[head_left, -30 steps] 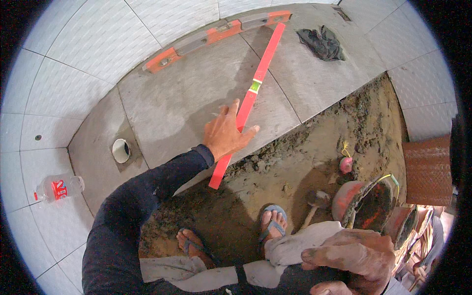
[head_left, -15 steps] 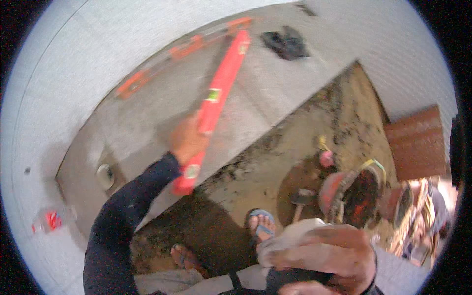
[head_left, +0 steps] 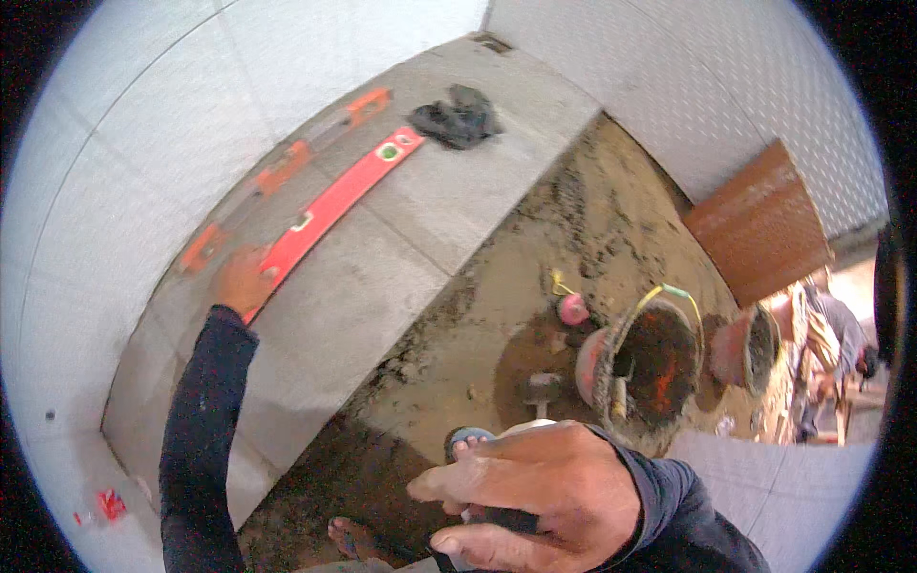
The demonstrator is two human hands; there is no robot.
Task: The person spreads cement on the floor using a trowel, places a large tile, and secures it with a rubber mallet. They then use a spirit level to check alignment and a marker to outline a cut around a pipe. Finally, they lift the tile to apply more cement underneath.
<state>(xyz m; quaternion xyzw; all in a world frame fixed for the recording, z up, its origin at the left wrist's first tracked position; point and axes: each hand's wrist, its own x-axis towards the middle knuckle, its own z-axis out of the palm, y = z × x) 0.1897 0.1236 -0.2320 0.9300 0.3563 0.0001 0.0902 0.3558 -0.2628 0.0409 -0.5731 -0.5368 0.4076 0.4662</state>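
Observation:
My left hand grips the near end of a long orange spirit level. The level lies flat on the grey floor tiles, running away toward a black rag. It sits close beside a second, grey level with orange ends along the foot of the white wall. My right hand rests low in the view over my knee, fingers loosely spread, with nothing in it. My sandalled foot stands on the dark mortar bed.
Two mortar buckets stand at the right, near a pink string reel and a small hammer. A brown tile leans on the right wall. Another person is at the far right.
My left hand has lifted the orange level off the tile edge by the mortar and laid it farther left, beside the wall level. My head has turned, shifting the view.

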